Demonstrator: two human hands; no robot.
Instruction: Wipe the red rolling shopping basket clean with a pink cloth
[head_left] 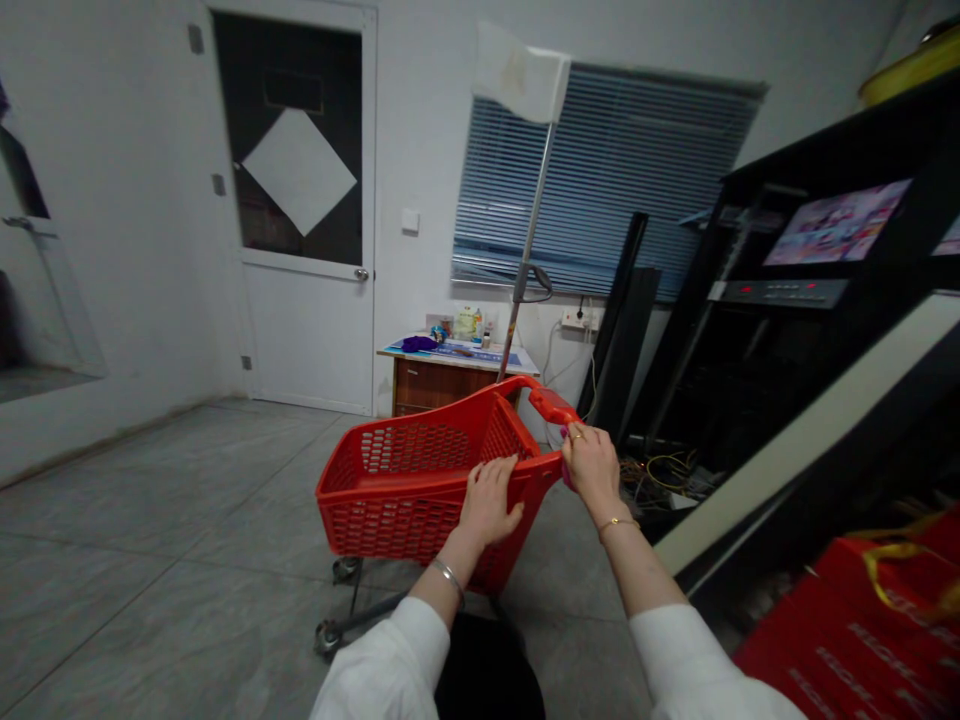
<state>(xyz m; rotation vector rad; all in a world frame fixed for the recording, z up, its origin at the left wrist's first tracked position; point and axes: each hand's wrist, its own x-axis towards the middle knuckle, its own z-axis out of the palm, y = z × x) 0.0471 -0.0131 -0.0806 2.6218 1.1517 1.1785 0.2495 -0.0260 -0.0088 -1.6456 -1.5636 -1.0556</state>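
Note:
A red plastic shopping cart (405,500) with openwork basket walls stands on the floor in front of me, turned sideways. My left hand (487,505) hooks its fingers over the near side rim, with the thumb held apart outside the basket. On the right, my right hand (592,465) closes round the end of the cart's handle (553,405). A small patch of pink or purple shows beneath its palm; what that is I cannot make out. The basket's visible inside holds nothing that I can see.
Behind the cart, a pole with a white flag (525,85) leans up before the blinds. A small wooden desk (431,382) bears bottles and a purple cloth. To the right are a black rack (675,390) with screens, cables on the floor and red boxes (847,630). A white door (307,330) is closed.

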